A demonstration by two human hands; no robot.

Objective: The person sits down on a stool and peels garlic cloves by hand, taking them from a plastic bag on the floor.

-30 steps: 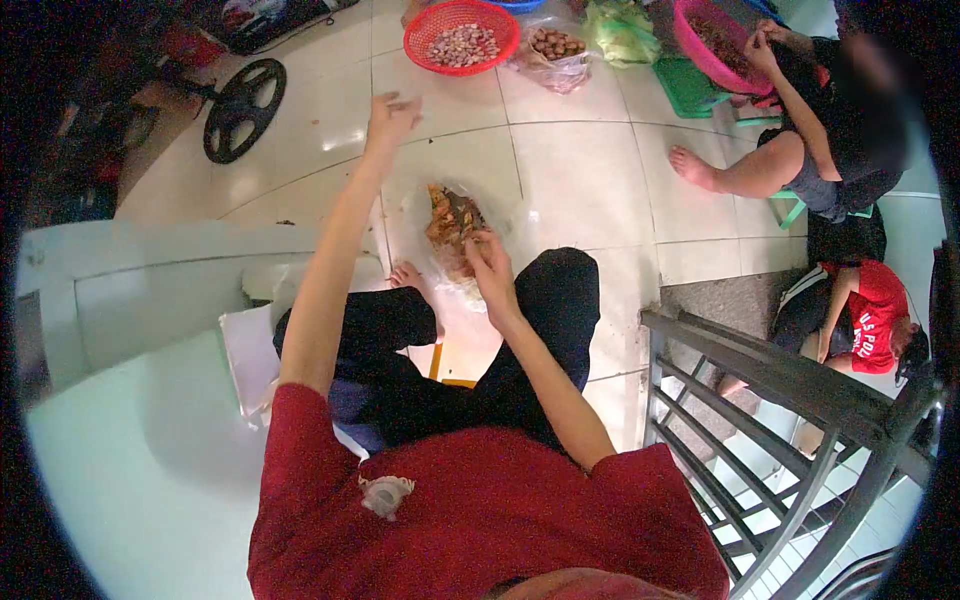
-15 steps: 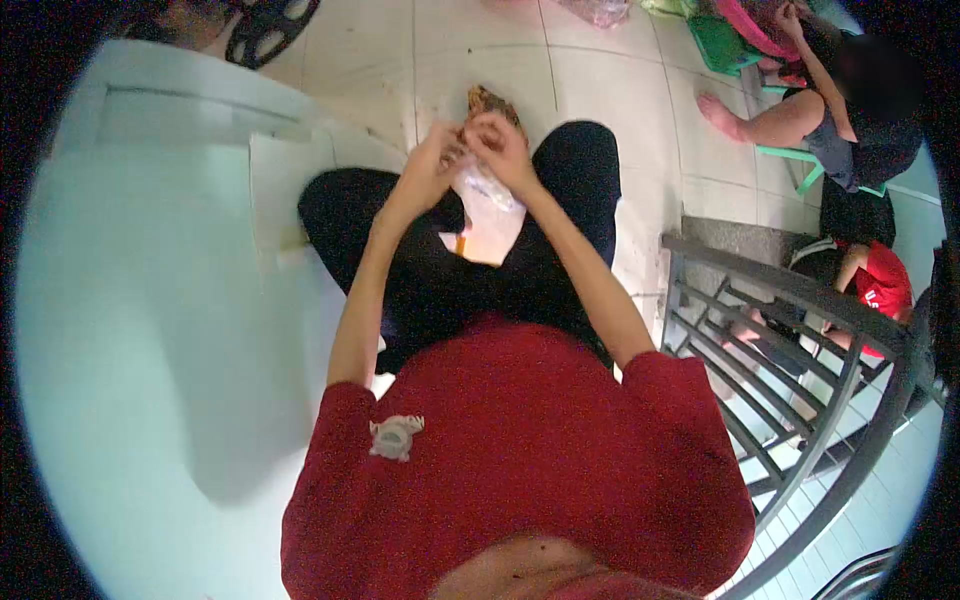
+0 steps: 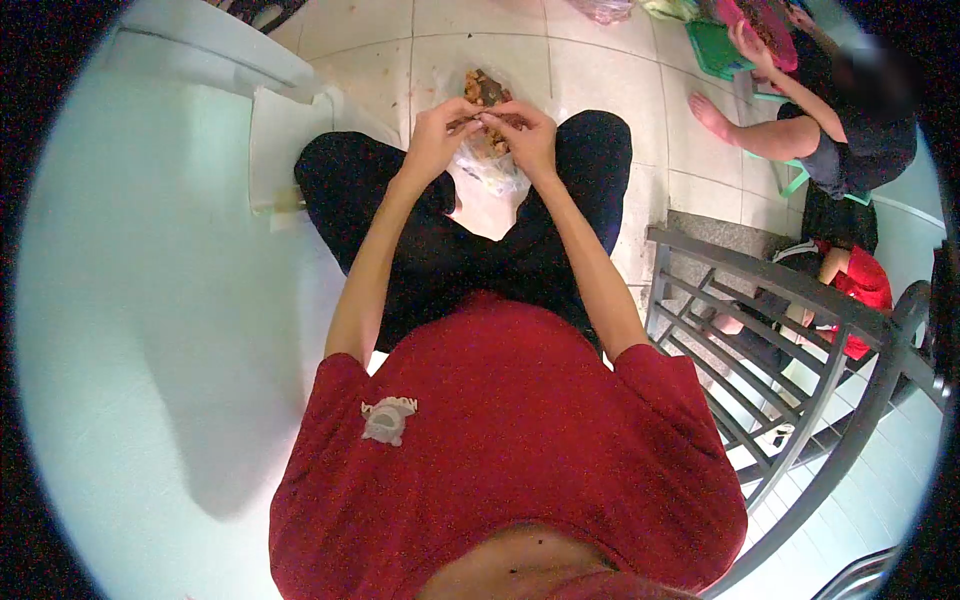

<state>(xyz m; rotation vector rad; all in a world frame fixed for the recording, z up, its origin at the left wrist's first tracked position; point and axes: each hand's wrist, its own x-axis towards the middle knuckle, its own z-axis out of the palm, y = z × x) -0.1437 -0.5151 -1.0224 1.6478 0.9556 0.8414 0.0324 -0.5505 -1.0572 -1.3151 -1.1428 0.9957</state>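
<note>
Above a clear plastic bag (image 3: pixel 492 178) on the floor between my knees, my left hand (image 3: pixel 437 137) and my right hand (image 3: pixel 531 135) meet fingertip to fingertip. Both sets of fingers are pinched together. Whatever lies between them is too small to make out. Orange-brown pieces (image 3: pixel 478 84) fill the bag, showing beyond and below my fingers; their kind is not clear. My wrists are above my bent knees, in dark trousers (image 3: pixel 345 190).
A pale wall (image 3: pixel 150 250) runs along my left. At right stands a grey metal railing (image 3: pixel 780 280). Past it sits a person in red (image 3: pixel 865 290). Farther up, a person in dark clothes (image 3: pixel 870 140) holds a pink basket (image 3: pixel 765 35) near a green basket (image 3: pixel 715 50).
My hands have shifted slightly, uncovering more of the brown pieces in the bag. The view has moved a little. The other person's hand has come to the pink basket's near side.
</note>
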